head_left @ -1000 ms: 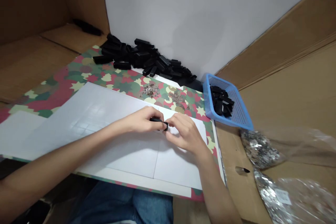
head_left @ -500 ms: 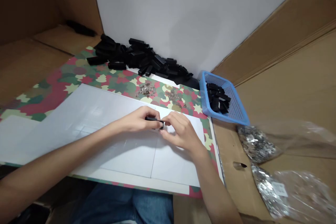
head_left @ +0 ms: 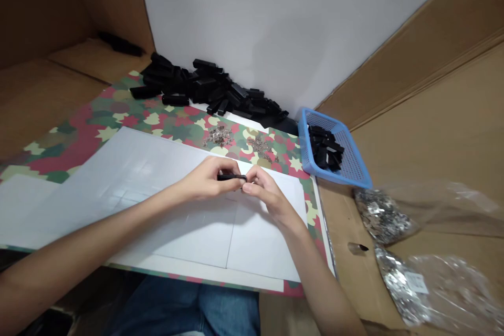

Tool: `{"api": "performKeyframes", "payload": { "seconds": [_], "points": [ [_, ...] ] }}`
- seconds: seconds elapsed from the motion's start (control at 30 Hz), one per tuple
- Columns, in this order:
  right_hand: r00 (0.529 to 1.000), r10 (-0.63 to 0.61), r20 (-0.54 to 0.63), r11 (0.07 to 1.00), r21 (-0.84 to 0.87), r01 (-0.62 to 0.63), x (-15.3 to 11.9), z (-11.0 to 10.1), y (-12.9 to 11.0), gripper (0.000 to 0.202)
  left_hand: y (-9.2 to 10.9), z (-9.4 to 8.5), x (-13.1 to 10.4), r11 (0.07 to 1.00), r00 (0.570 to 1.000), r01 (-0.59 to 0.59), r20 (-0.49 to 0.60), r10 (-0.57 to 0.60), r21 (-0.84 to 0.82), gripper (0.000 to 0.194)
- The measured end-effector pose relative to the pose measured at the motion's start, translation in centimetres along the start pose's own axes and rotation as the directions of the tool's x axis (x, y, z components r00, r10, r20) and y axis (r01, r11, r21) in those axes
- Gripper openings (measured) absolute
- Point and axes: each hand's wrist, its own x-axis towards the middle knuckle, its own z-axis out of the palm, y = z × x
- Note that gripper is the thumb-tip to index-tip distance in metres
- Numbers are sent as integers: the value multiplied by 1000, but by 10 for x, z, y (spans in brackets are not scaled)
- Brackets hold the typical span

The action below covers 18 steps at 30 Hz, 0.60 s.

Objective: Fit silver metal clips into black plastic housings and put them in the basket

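My left hand (head_left: 210,178) is closed around a small, elongated black plastic part (head_left: 227,177), held level above the white sheet (head_left: 181,231). At the part's right end, my right hand (head_left: 266,189) has its thumb and index finger pinched together on the tip. Both hands nearly touch there, and the fingers hide most of that end. Whether a small metal piece is between the right fingertips cannot be made out. Just beyond the hands, two little heaps of small metal pieces (head_left: 219,136) lie on the patterned tabletop (head_left: 129,110).
A long pile of black plastic parts (head_left: 208,84) lies along the wall. To the right, a blue basket (head_left: 356,165) contains more black parts. Clear bags of shiny metal pieces (head_left: 381,215) rest on cardboard at the right. Cardboard walls (head_left: 433,79) flank the table.
My right fingers have closed in on the black part's end, thumb now higher and nearer the left thumb. The black part has tilted slightly; my left hand still grips it.
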Motion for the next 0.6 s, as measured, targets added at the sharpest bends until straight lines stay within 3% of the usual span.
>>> {"api": "performKeyframes", "payload": {
  "seconds": [0.23, 0.47, 0.6],
  "points": [
    [1000, 2, -31, 1000, 2, -2, 1, 0, 0, 25, -6, 1, 0, 997, 998, -50, -29, 52, 65, 16],
    [997, 47, 61, 999, -18, -46, 4, -4, 4, 24, -8, 0, 1, 997, 997, 71, 10, -72, 43, 21],
    [995, 71, 73, 997, -25, -69, 4, -5, 4, 26, -7, -1, 1, 996, 997, 81, 14, -81, 27, 22]
  ]
}}
